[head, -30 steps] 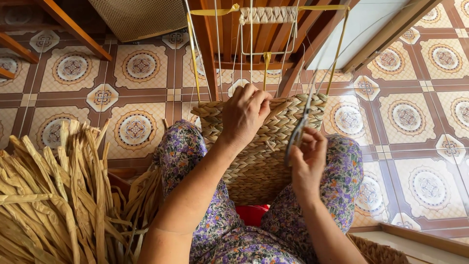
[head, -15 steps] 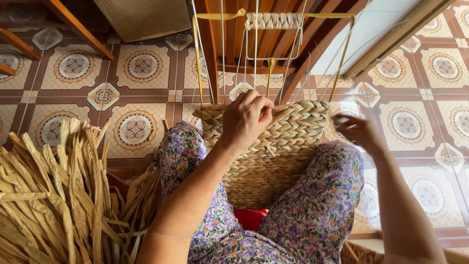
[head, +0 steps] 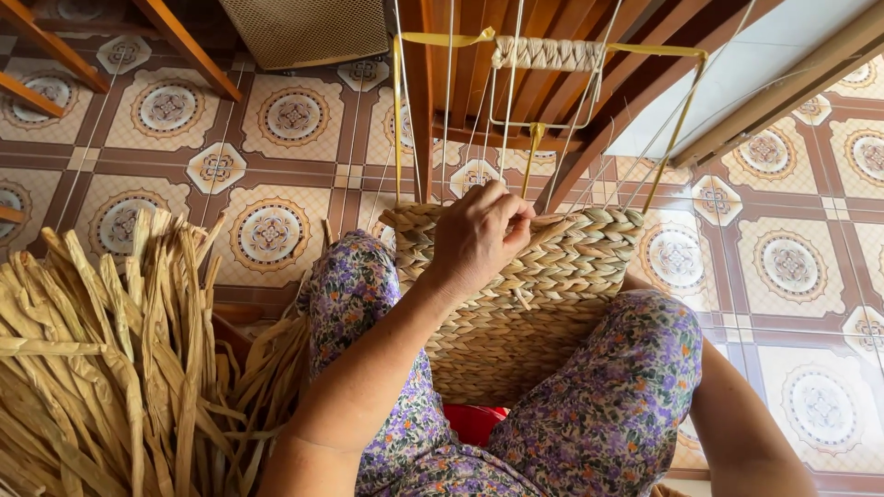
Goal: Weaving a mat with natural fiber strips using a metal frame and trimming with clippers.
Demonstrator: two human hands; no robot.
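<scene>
A half-woven basket [head: 534,322] of braided straw rests between my knees, which are in floral trousers. My left hand [head: 479,235] sits on its top rim, fingers curled shut around the braided edge. Thin upright wires and a yellow frame [head: 686,101] with a straw-wrapped bar [head: 548,52] rise from the basket. My right forearm [head: 737,414] runs along the outside of my right knee. The right hand itself is hidden behind the knee and the basket.
A big pile of dried straw strips [head: 101,368] lies at my left. Dark wooden furniture legs [head: 479,83] stand just beyond the basket on the patterned tile floor [head: 276,230]. A mesh panel [head: 308,28] is at the top, and something red [head: 474,423] shows under the basket.
My right hand left the front of the basket, swung out to the right, then dropped out of sight behind my knee. The left hand stayed on the rim.
</scene>
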